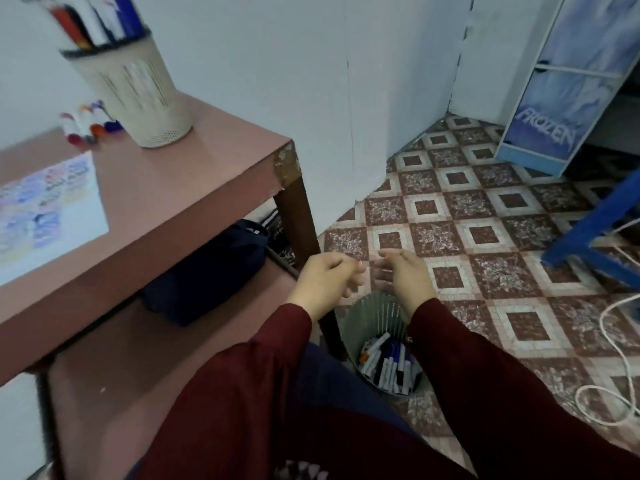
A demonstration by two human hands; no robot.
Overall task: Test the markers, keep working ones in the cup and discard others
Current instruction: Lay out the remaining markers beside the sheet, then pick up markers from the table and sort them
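Observation:
A beige cup [138, 95] stands on the pink table [194, 188] at the back, with several markers [93, 19] upright in it. A few loose markers [88, 124] lie just left of the cup. A test sheet with coloured scribbles [48, 209] lies at the table's left. On the floor beside the table leg is a grey bin [367, 317] holding several discarded markers [389, 363]. My left hand [325, 278] and my right hand [405, 271] hover side by side above the bin, fingers loosely curled, nothing visible in either.
A dark blue bag [207, 275] sits on the table's lower shelf. A blue "Frozen" cabinet [561, 98] stands at the back right, a blue stool leg [595, 230] and a white cable [620, 358] are on the tiled floor at the right.

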